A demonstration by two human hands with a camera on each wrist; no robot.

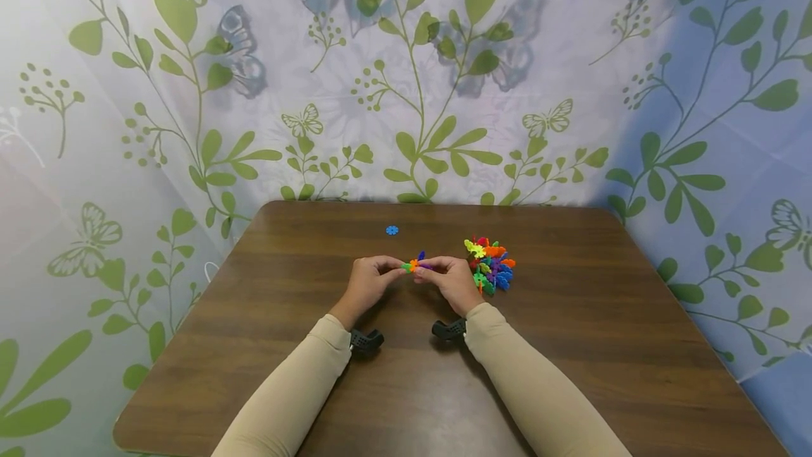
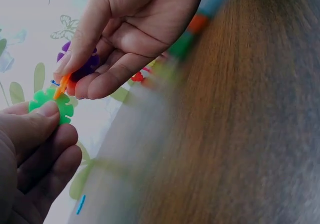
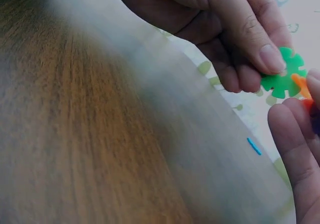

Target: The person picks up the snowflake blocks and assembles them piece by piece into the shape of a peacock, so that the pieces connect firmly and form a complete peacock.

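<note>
In the head view my left hand [image 1: 370, 281] and right hand [image 1: 452, 281] meet over the middle of the table. Between left thumb and fingers is pinched a green notched disc [image 2: 37, 102], a flower-shaped interlocking piece. An orange disc [image 1: 414, 265], seen nearly edge-on in the left wrist view, meets the green rim; whether its slot is fully engaged I cannot tell. My right fingers pinch the orange disc beside a purple disc [image 2: 90, 66], which they partly cover. A dark blue piece [image 1: 421, 256] sticks up behind the orange one.
Just right of my right hand lies a pile of multicoloured notched discs [image 1: 491, 266]. A single light blue disc [image 1: 392, 230] lies flat beyond the hands. The brown wooden table [image 1: 304, 231] reaches back to a leaf-patterned curtain [image 1: 355, 147].
</note>
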